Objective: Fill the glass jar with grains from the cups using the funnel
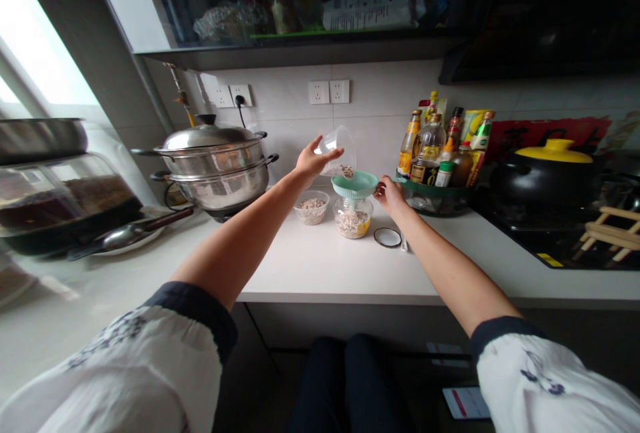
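Observation:
My left hand (319,157) is closed on a clear plastic bowl (342,141), tilted over a green funnel (354,185). A few grains or flakes lie at the bowl's lower lip. The funnel sits in the mouth of a clear jar (352,219) partly filled with pale and brown flakes. At the funnel's right edge, my right hand (390,194) pinches its rim or handle. Left of the jar stands a second clear bowl (311,208) with similar flakes. A round lid (387,237) lies on the counter to the jar's right.
A steel steamer pot (215,163) stands at the left, with a ladle (125,236) in front. Behind my right hand, several sauce bottles (430,143) stand in a dark green tray. A black pot with a yellow lid (554,151) is on the stove. Cabinets hang overhead.

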{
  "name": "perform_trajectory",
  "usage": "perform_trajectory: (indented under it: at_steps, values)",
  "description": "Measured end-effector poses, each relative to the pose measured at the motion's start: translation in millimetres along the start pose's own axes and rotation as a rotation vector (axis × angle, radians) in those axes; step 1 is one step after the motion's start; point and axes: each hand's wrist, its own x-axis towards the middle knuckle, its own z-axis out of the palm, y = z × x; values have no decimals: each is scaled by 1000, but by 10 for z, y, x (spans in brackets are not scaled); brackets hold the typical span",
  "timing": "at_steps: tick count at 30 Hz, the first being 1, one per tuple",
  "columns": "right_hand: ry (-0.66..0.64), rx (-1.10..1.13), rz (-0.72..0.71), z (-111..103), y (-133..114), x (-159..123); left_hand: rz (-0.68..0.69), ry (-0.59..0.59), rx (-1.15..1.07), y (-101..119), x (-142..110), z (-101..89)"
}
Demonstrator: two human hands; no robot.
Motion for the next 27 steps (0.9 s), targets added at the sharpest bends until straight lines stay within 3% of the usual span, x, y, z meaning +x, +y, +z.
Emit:
perform_trajectory:
  at_steps: [15, 27]
  values:
    - [1, 40, 17, -38, 65, 11, 12, -1, 3, 13, -26, 9]
    - [-23, -62, -51, -34, 112, 4, 39, -39, 52, 62, -87, 18]
